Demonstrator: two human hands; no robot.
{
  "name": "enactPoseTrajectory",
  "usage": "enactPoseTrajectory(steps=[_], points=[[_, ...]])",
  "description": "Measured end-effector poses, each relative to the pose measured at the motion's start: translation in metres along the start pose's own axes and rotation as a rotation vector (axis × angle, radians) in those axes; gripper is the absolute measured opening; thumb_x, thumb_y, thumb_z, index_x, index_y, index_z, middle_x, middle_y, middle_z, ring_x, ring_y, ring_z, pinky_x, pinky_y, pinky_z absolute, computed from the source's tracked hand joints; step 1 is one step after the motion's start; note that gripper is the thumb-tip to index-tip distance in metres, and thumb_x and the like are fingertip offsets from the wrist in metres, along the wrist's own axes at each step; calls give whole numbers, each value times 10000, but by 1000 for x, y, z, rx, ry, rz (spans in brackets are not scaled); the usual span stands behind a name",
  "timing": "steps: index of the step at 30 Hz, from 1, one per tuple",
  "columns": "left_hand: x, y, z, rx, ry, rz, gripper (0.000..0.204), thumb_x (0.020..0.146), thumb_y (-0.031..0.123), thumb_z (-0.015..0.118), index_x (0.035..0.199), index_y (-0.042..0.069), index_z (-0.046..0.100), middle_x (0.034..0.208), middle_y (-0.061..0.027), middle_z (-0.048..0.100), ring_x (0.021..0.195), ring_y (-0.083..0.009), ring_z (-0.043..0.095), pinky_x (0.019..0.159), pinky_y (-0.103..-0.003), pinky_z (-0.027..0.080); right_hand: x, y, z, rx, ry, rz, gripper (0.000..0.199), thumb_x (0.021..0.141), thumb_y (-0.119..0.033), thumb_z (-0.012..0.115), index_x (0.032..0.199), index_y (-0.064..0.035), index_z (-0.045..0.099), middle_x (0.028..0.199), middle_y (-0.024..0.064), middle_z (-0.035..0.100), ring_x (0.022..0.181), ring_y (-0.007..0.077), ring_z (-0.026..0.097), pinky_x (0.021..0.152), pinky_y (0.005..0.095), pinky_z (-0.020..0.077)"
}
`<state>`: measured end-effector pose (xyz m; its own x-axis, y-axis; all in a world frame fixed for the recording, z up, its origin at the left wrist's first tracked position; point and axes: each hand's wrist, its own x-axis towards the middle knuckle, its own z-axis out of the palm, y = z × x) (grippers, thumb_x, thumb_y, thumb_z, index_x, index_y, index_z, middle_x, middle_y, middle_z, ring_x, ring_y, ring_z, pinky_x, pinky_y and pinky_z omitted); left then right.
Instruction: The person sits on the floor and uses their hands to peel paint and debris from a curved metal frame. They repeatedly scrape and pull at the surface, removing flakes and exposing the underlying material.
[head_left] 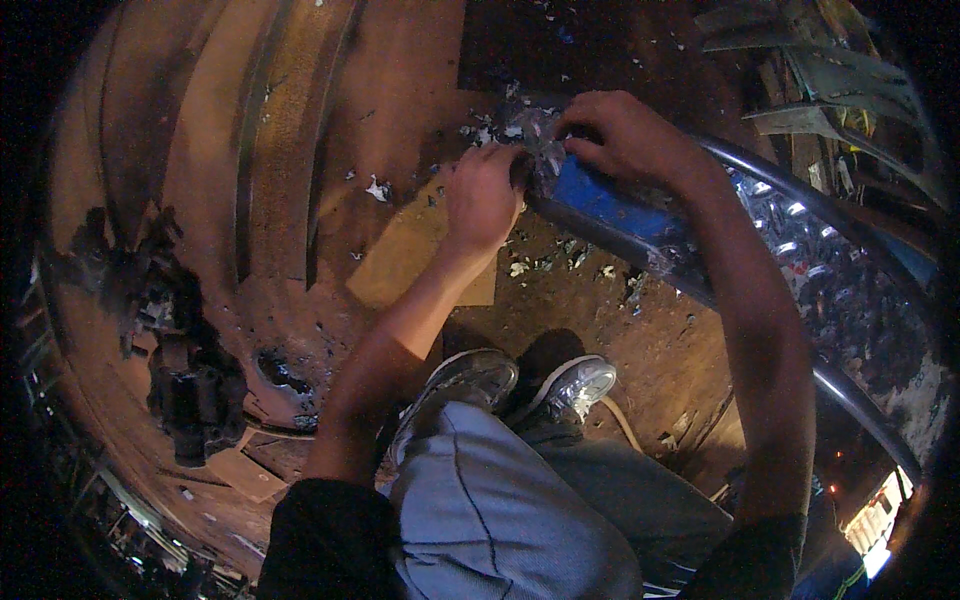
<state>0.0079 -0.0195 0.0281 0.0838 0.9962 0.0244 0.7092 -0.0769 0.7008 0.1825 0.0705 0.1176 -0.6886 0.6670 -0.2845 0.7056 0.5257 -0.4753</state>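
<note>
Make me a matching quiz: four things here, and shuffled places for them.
1. crumpled shiny piece
2. tan flat board
3. dark bulky object
4. blue panel

A. far left of the picture
B. just below the right hand
C. between the left hand and right hand
D. partly hidden by the left forearm

Pairs: 1-C, 2-D, 3-A, 4-B

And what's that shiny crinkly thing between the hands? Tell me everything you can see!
The shiny crinkly thing is silvery grey, with bright streaks and creases. It looks like thin foil or plastic; I can't tell which. It's bunched up, at the near-left end of the blue panel. The left hand is at its left side and the right hand at its right; both seem to touch it.
</note>
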Motion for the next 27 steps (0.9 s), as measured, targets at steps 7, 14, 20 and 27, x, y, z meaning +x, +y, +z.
enactPoseTrajectory(steps=[7, 14, 20, 27], points=[[19, 9, -11, 177, -253, -80, 222, 790, 160, 631, 986, 56, 620, 989, -118, 654, 1010, -296, 580, 828, -521, 412, -3, 1, 2, 14, 23, -4, 213, 789, -129, 638, 984, -42, 644, 950, 168, 618, 920, 348, 592, 835, 415, 475], [20, 4, -1, 337, -273, 93, 261, 775, 131, 603, 1007, 11, 587, 1037, -146, 621, 1040, -308, 564, 833, -525, 413, -1, -4, -2, 34, -16, 34, 213, 784, -122, 641, 980, -40, 650, 946, 160, 622, 912, 341, 597, 836, 412, 475], [2, -6, 15, 126, -79, 169, 246, 779, 102, 573, 1004, 2, 561, 1026, -158, 593, 1003, -333, 544, 828, -508, 396, -2, -2, -2, 32, -1, 29, 213, 787, -125, 642, 982, -41, 651, 943, 158, 623, 908, 337, 598, 833, 406, 475], [1, -24, 8, -79, 42, 98, 183, 834, 167, 590, 994, 83, 623, 992, -100, 621, 956, -315, 559, 799, -473, 389, -2, 2, 2, 15, 33, -8, 202, 785, -111, 644, 972, -36, 654, 941, 160, 626, 904, 335, 602, 822, 400, 479]])
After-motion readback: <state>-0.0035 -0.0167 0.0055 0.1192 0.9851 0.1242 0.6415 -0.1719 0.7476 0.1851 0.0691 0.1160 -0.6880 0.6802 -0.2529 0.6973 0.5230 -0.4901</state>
